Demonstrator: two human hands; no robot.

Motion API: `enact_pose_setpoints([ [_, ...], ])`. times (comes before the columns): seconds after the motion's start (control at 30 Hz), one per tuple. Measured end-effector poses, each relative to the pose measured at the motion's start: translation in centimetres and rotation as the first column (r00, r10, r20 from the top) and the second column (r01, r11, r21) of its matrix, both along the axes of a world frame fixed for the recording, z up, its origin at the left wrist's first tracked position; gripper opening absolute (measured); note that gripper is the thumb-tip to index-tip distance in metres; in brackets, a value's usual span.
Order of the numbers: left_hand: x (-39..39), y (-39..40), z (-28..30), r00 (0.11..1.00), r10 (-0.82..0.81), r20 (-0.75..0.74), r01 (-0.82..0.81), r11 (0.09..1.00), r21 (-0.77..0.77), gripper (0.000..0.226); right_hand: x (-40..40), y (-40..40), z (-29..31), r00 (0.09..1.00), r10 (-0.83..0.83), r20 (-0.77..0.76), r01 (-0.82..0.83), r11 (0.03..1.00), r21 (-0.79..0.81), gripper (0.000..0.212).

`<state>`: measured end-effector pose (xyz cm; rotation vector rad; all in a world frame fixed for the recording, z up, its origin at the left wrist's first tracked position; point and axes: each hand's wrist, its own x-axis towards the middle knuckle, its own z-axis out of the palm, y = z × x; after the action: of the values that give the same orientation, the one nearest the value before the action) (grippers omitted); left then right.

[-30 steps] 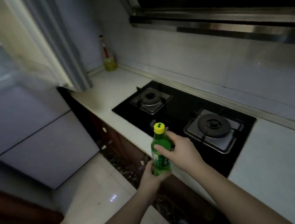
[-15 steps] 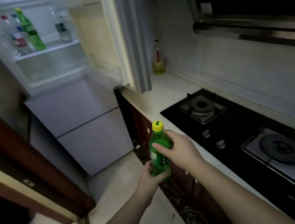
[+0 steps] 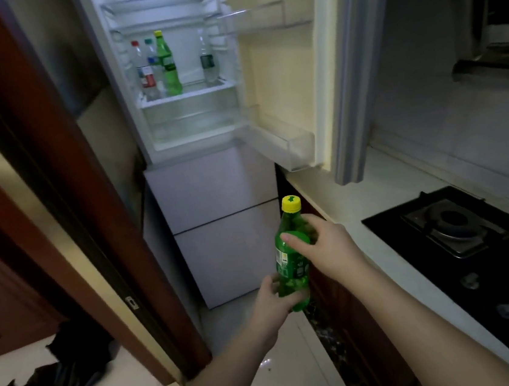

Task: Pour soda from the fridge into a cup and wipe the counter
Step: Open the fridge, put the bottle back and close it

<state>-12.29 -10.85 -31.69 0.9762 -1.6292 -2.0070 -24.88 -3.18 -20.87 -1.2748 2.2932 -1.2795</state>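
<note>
Plainly held upright in both hands: soda bottle [image 3: 291, 258], green with a yellow cap [image 3: 291, 204], out in front of the fridge [image 3: 205, 109] and over the floor, just left of the worktop [image 3: 373, 185] edge; left hand [image 3: 276, 299] curled round the base, right hand [image 3: 323, 248] wrapped round the shoulder below the cap — both grips clenched on the bottle, cap on.

Could slip from a grip if wet with condensation, and would land on hard floor rather than worktop; could foam over on opening if shaken on the way, leaving more to wipe; fridge door [image 3: 284, 72] standing wide open beside the worktop — easy to knock with an elbow, and cold lost while open; no cup in view, so pouring spot not yet settled.

Counted: one bottle in hand; four bottles on the fridge shelf [image 3: 188, 94] — one green with yellow cap, one red-capped, one blue-capped, one clear on the right; one burner [image 3: 450, 221] visible on the hob [image 3: 508, 259]; two knobs near its front edge; one dark heap on the floor at lower left, kind not clear.
</note>
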Motion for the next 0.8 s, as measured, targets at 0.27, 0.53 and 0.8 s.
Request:
enact_pose_setpoints([
  [0.27, -0.1, -5.7, 3.3, 0.996, 0.087, -0.02, -0.088, 0.994, -0.059, 0.062, -0.2, -7.0, 3.4, 0.995, 0.104, -0.013, -0.104, 0.994, -0.035, 0.049],
  [0.53, -2.7, -12.0, 5.7, 0.985, 0.17, -0.033, -0.171, 0.983, -0.067, 0.073, -3.3, -15.1, 6.0, 0.982, 0.19, -0.008, -0.19, 0.978, -0.083, 0.065],
  [0.8, -7.2, -19.9, 8.5, 0.954, 0.295, -0.049, -0.299, 0.95, -0.087, 0.076, -8.2, -24.7, 9.6, 0.944, 0.328, -0.026, -0.329, 0.942, -0.058, 0.068],
])
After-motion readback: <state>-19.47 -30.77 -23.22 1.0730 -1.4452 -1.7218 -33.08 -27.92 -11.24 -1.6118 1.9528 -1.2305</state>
